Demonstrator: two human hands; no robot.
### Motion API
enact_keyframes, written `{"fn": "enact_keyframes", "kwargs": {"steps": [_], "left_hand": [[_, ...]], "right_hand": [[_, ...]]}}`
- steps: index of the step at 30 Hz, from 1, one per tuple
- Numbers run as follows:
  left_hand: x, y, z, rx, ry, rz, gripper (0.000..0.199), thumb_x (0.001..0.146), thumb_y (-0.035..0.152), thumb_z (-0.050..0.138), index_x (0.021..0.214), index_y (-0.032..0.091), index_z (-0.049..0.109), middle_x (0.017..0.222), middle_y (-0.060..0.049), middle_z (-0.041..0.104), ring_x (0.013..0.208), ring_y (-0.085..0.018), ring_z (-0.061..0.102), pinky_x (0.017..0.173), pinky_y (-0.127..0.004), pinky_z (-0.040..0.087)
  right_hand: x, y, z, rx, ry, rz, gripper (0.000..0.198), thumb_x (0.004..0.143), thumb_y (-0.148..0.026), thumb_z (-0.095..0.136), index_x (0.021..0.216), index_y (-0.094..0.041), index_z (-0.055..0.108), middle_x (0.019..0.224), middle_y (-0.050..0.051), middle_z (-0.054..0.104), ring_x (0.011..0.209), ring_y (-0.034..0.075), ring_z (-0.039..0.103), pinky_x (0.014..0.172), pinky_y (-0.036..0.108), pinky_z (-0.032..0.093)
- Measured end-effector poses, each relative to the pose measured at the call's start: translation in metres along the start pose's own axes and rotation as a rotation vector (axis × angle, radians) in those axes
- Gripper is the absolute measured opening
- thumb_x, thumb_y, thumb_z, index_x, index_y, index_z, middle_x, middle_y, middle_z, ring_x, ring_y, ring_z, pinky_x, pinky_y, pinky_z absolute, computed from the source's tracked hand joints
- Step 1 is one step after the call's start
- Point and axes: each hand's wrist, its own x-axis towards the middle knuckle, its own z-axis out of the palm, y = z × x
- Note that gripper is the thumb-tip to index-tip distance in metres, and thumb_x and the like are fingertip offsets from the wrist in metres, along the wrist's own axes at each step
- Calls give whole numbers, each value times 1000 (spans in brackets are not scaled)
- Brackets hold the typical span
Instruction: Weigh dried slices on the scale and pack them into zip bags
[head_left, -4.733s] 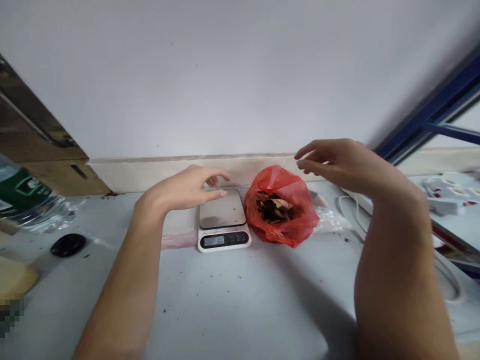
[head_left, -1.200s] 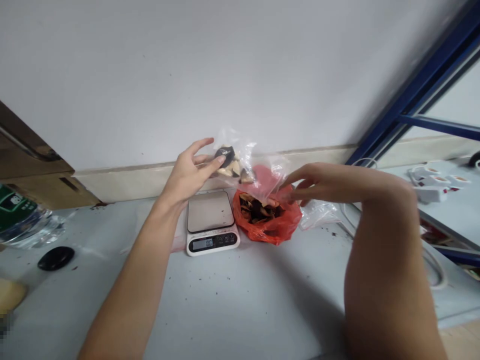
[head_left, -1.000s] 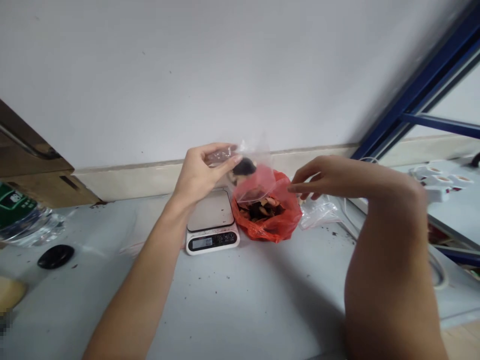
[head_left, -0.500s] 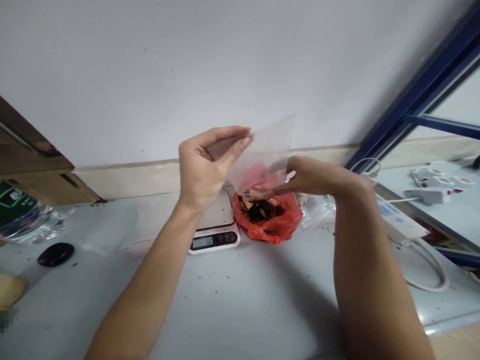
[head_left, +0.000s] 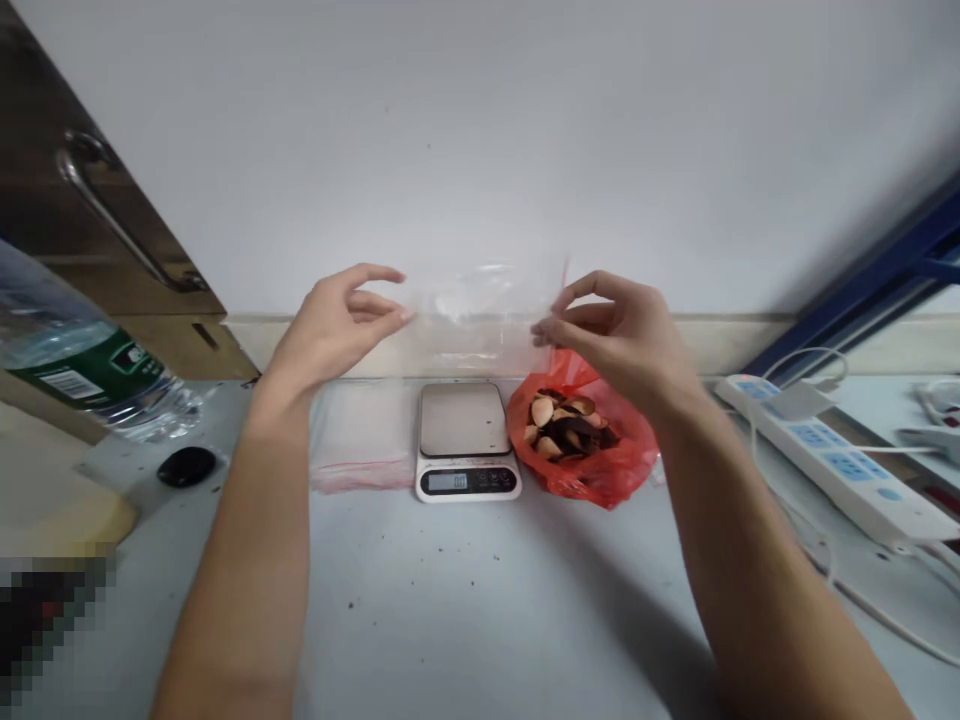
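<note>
Clear bag (head_left: pixel 480 315), one, thin film, with a red strip at its right end; held level in the air, above and behind the scale (head_left: pixel 463 425), in front of the pale wall (head_left: pixel 480 120). Right hand (head_left: pixel 619 325): above and to the right of the scale, grip pinching the bag at its red-strip end, thumb against fingers. Left hand (head_left: pixel 341 320): above and to the left of the scale, fingertips at the bag's other end, thumb and forefinger a little apart; whether this grip is fastened on the film cannot be told. Scale, one, white, black panel at the front, display lit and reading 0.0; plate bare but for a few dark specks. Red bag (head_left: pixel 611 485), one, mouth open, just beside the scale on its right; contents, curved dried pieces (head_left: pixel 570 425), brown and pale. Stack of bags (head_left: pixel 360 435), flat, clear, red-edged, just beside the scale on its left. Black oval (head_left: pixel 187 467), one, well to the left of the scale. Bottle (head_left: pixel 90 350), one, clear with a green label, farther left of the scale. Power strip (head_left: pixel 847 450), one, white with blue sockets, well to the right of the scale, cords about it. Surface (head_left: pixel 450 620), grey, dark crumbs scattered in front of the scale.
</note>
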Motion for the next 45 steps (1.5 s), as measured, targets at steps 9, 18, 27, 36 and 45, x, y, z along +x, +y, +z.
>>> {"fn": "enact_keyframes", "kwargs": {"steps": [9,18,27,36,45], "left_hand": [[-4,-42,-60,324,-86,-349,43,91,40,49,122,18,69,109,-16,79,111,-34,73,96,-42,56],[-3,-64,-52,583,-664,-256,51,88,39,54,134,25,70,132,-6,75,121,-26,69,104,-33,49],[3,-74,8,773,-750,-362,66,80,46,70,144,30,61,150,-14,61,126,-35,66,95,-42,56],[-2,-53,24,879,-674,-360,84,64,43,78,145,34,59,153,-20,54,114,-44,70,80,-47,60],[-12,16,27,642,-570,102,61,92,46,57,150,27,55,155,-10,58,138,-33,57,112,-45,46]], "right_hand": [[-16,-19,119,-782,-245,-518,27,94,-7,52,103,-20,73,80,6,77,75,19,68,63,29,38],[-45,-9,179,-937,-963,-495,29,104,-17,48,120,-18,73,110,14,78,101,26,74,69,33,51],[-49,-2,175,-911,-970,-440,38,99,-6,46,121,-16,76,113,16,76,105,27,73,73,34,56],[-41,-23,95,-423,-946,-404,29,98,-15,62,122,-22,76,125,8,77,107,22,73,87,33,56],[-12,-11,-73,-609,-380,22,30,88,-43,62,105,-26,81,101,6,82,84,25,75,71,37,57]]}}
